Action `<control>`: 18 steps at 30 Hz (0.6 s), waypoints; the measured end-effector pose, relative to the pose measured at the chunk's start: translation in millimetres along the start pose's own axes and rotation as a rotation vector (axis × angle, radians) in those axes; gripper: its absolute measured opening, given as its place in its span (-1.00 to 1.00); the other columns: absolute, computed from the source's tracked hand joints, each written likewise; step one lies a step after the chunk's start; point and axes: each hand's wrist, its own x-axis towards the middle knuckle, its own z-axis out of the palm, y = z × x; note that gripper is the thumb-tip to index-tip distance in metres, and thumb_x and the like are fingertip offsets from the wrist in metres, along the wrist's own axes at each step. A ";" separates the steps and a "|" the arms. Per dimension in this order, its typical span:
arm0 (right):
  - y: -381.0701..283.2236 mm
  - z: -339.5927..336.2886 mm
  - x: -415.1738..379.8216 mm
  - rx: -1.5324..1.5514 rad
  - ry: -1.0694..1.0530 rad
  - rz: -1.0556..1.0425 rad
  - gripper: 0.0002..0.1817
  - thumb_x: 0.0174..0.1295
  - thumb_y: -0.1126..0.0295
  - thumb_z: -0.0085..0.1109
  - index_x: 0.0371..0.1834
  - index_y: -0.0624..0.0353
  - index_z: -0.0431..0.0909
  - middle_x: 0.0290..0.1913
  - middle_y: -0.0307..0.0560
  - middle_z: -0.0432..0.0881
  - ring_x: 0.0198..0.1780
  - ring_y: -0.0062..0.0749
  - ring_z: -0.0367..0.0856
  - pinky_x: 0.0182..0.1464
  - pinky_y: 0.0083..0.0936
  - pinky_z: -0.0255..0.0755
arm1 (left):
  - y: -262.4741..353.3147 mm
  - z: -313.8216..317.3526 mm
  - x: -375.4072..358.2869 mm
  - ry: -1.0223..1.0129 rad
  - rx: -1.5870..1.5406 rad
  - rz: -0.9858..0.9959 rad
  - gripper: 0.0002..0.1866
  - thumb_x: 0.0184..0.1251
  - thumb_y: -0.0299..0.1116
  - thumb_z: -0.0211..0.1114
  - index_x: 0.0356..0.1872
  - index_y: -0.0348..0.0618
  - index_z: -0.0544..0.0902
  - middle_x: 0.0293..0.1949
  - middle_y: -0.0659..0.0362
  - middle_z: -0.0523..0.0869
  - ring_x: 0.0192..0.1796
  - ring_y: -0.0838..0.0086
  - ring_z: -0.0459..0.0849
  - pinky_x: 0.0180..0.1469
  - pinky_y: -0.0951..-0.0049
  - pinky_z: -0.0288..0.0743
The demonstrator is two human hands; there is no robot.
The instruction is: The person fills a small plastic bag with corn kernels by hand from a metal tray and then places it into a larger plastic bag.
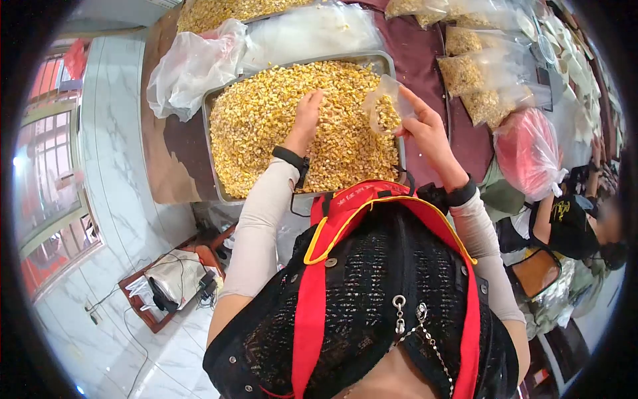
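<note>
A large metal tray (207, 159) is heaped with yellow corn kernels (259, 113). My left hand (306, 121) is down at the middle of the heap, its fingers bent in among the kernels and partly hidden. At the tray's right side, my right hand (425, 130) grips a small clear plastic bag (392, 86) by its edge, index finger stretched along it. Some kernels show inside this bag, which overlaps the right part of the heap.
Another tray of kernels (232, 8) is at the top. Near it lie a crumpled plastic bag (193, 70) and flat clear bags (312, 36). Several filled bags (462, 73) line the right, above a red bundle in plastic (528, 149). A person (575, 223) is at far right.
</note>
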 end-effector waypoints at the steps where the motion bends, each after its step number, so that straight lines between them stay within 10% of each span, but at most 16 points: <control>1: -1.8 2.1 0.4 -0.024 -0.006 0.008 -0.38 0.07 0.62 -0.12 0.31 0.16 0.18 -0.46 -0.22 0.56 -0.49 -0.68 0.48 -0.40 -0.73 0.35 | -3.4 -8.5 -2.0 -0.053 -0.369 -0.254 -0.74 0.30 -0.12 0.09 -0.28 -0.11 0.53 -0.40 0.21 0.61 -0.32 0.39 0.62 -0.30 0.38 0.53; 2: -2.9 4.1 0.9 -0.047 -0.012 0.014 -0.38 0.06 0.62 -0.12 0.31 0.15 0.19 -0.48 -0.22 0.55 -0.50 -0.68 0.48 -0.41 -0.73 0.35 | -0.6 -16.2 -4.6 -0.106 -0.738 -0.503 -0.73 0.30 -0.12 0.08 -0.24 -0.10 0.53 -0.40 0.21 0.60 -0.31 0.36 0.63 -0.29 0.34 0.54; 6: 0.2 5.4 2.7 -0.019 -0.040 -0.003 -0.38 0.06 0.62 -0.12 0.30 0.16 0.19 -0.46 -0.21 0.56 -0.49 -0.68 0.48 -0.42 -0.72 0.36 | 4.2 -24.0 -15.8 -0.099 -1.060 -0.447 -0.71 0.37 -0.15 -0.01 -0.17 -0.14 0.51 -0.27 0.11 0.65 -0.23 0.30 0.64 -0.21 0.24 0.54; 18: 9.7 3.0 1.3 -0.127 -0.012 0.044 -0.37 0.04 0.64 -0.14 0.30 0.18 0.19 -0.35 -0.15 0.57 -0.46 -0.64 0.52 -0.40 -0.69 0.39 | 21.8 -18.7 -23.5 -0.241 -1.290 -0.447 -0.69 0.38 -0.11 -0.08 -0.19 -0.11 0.51 -0.31 0.10 0.63 -0.30 0.32 0.61 -0.27 0.28 0.54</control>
